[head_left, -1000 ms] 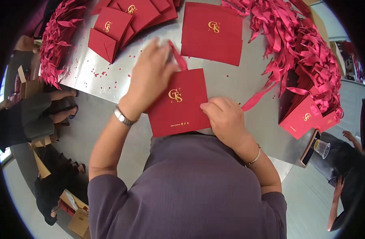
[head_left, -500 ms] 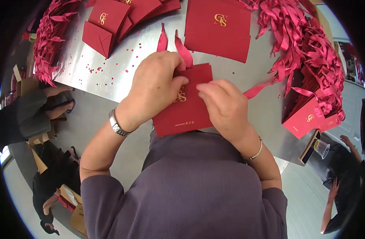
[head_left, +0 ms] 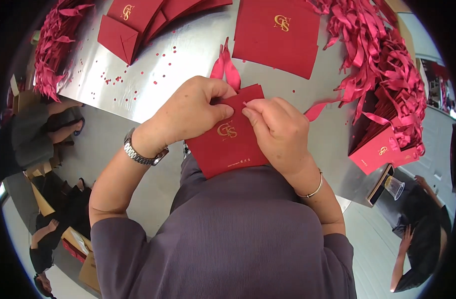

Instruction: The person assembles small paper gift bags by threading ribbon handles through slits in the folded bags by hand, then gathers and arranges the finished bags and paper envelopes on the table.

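Observation:
A small red paper bag [head_left: 230, 149] with a gold emblem lies tilted against my lap at the table's near edge. My left hand [head_left: 195, 107] is closed round its upper left part, thumb on the front and fingers behind. Two ends of pink ribbon [head_left: 225, 67] stick up beyond those fingers. At the bag's upper right front, my right hand [head_left: 280, 127] is closed in a pinch. A tiny pink tip shows at its fingertips, apparently ribbon; the rest is hidden by the fingers.
Flat red bags [head_left: 275, 40] lie ahead, folded ones [head_left: 138, 25] at the far left. Ribboned bags are heaped at right [head_left: 382, 89] and far left [head_left: 58, 50]. Red paper dots [head_left: 111, 79] dot the metal table [head_left: 183, 55]. A plastic cup [head_left: 395, 188] stands lower right; other people are at both sides.
My left hand has shifted slightly down the bag, uncovering the emblem. The two ribbon ends have drawn together. My right hand still pinches at the bag's upper right.

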Demonstrator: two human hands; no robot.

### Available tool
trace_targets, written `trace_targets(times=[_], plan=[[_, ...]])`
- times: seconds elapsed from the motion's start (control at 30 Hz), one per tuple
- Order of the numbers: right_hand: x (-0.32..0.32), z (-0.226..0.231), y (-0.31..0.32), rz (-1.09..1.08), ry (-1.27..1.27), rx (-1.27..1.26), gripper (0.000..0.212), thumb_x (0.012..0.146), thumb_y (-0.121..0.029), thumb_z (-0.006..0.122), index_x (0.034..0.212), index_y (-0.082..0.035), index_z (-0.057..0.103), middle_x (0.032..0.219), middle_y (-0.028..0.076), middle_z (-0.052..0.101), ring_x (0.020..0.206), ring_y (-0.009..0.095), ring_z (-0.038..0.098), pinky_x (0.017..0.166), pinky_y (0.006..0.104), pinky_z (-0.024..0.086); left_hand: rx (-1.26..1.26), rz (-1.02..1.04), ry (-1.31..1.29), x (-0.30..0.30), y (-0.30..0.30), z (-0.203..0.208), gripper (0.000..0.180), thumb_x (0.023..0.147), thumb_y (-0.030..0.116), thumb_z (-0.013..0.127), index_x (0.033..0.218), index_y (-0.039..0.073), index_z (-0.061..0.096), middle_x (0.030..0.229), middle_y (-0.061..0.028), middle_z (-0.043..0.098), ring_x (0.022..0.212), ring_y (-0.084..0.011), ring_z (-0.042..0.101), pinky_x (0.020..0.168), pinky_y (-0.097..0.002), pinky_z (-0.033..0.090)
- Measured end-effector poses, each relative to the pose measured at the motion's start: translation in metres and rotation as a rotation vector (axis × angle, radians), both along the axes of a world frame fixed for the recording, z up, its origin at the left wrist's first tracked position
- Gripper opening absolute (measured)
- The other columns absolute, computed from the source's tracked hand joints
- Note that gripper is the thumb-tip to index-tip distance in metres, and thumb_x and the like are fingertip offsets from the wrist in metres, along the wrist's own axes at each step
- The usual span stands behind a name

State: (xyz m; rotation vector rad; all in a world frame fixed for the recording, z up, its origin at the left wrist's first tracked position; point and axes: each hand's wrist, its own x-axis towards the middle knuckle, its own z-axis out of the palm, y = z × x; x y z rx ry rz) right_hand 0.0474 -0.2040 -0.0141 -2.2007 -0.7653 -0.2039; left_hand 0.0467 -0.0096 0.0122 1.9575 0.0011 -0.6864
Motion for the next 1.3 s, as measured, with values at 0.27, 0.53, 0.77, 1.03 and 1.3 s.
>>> trace_targets(times=[0.27, 0.53, 0.77, 1.03, 1.3], plan=[[0.002, 0.001, 0.006, 0.028, -0.094, -0.047, 0.012, 0.076, -0.005, 0.069, 0.077, -0.006, 0.058, 0.065, 0.007, 0.052, 0.059, 0.025, 0.055, 0.052, 0.0353, 0.045, -0.095, 0.19, -0.078, -0.01, -0.005, -0.009, 0.02, 0.08, 0.004, 0.064, 0.097, -0.004, 0.066, 0.075, -0.015, 0.066, 0.069, -0.0163, 0.062, 0.067, -0.0304, 0.049], [0.001, 0.008, 0.005, 0.114, -0.178, -0.268, 0.009, 0.076, -0.004, 0.07, 0.082, -0.004, 0.063, 0.07, 0.01, 0.058, 0.063, 0.027, 0.058, 0.056, 0.0357, 0.047, -0.016, 0.171, -0.173, -0.015, -0.01, -0.014, 0.018, 0.082, 0.003, 0.062, 0.099, -0.003, 0.065, 0.08, -0.0106, 0.066, 0.073, -0.016, 0.062, 0.069, -0.0293, 0.05], [0.004, 0.012, -0.001, 0.141, -0.065, -0.142, 0.007, 0.078, -0.008, 0.064, 0.077, -0.006, 0.057, 0.07, 0.009, 0.057, 0.067, 0.027, 0.06, 0.059, 0.0381, 0.049, -0.103, 0.222, -0.164, -0.018, -0.012, -0.015, 0.019, 0.08, 0.005, 0.061, 0.097, -0.003, 0.066, 0.082, -0.0183, 0.067, 0.076, -0.0266, 0.066, 0.071, -0.0353, 0.05], [0.0, 0.008, 0.003, 0.047, 0.012, -0.045, 0.008, 0.08, -0.008, 0.066, 0.081, -0.005, 0.059, 0.075, 0.01, 0.061, 0.07, 0.029, 0.061, 0.06, 0.0389, 0.05, -0.037, 0.187, -0.161, -0.013, -0.01, -0.014, 0.019, 0.08, 0.006, 0.062, 0.097, -0.002, 0.066, 0.082, -0.0178, 0.067, 0.076, -0.0271, 0.066, 0.072, -0.0358, 0.05], [0.004, 0.023, 0.006, 0.01, 0.054, -0.353, 0.008, 0.077, -0.01, 0.055, 0.077, -0.003, 0.059, 0.074, 0.016, 0.062, 0.07, 0.032, 0.063, 0.061, 0.0414, 0.052, 0.158, 0.139, -0.474, -0.018, -0.029, -0.012, 0.017, 0.079, 0.009, 0.06, 0.094, 0.002, 0.065, 0.085, -0.0208, 0.065, 0.08, -0.0381, 0.064, 0.07, -0.0424, 0.051]])
